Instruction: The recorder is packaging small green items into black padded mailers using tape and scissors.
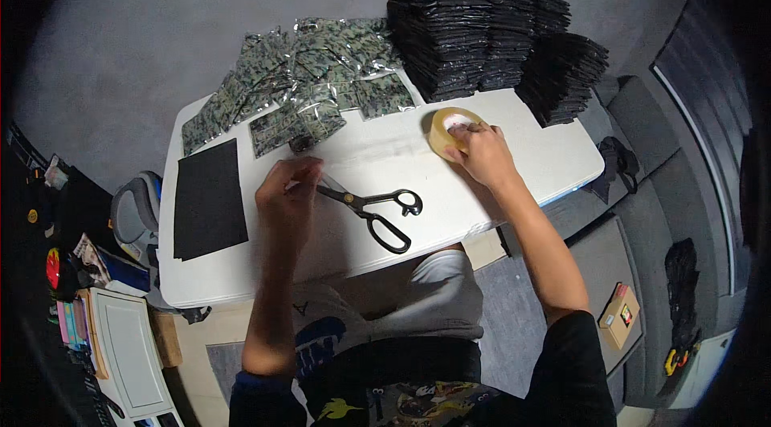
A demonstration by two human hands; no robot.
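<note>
My right hand (pixel 483 155) grips a roll of clear yellowish packing tape (pixel 443 136), with fingers in its core, above the white table. A faint see-through strip of tape (pixel 373 155) stretches from the roll toward my left hand (pixel 287 187), whose fingers are pinched on its end. Just right of that hand lies a pair of large scissors (pixel 365 204) with black handles; their blade tips are partly hidden by my fingers. Left of the hand, a flat black sheet or bag (pixel 210 200) rests on the table. A small dark object (pixel 302 143) sits just beyond my fingers.
Camouflage-patterned packets in clear plastic (pixel 321 65) are heaped along the far edge of the white table (pixel 337 262). Tall stacks of black packages (pixel 474 37) stand at the far right. A grey sofa (pixel 683 226) is on the right, a white cabinet (pixel 128 347) on the left.
</note>
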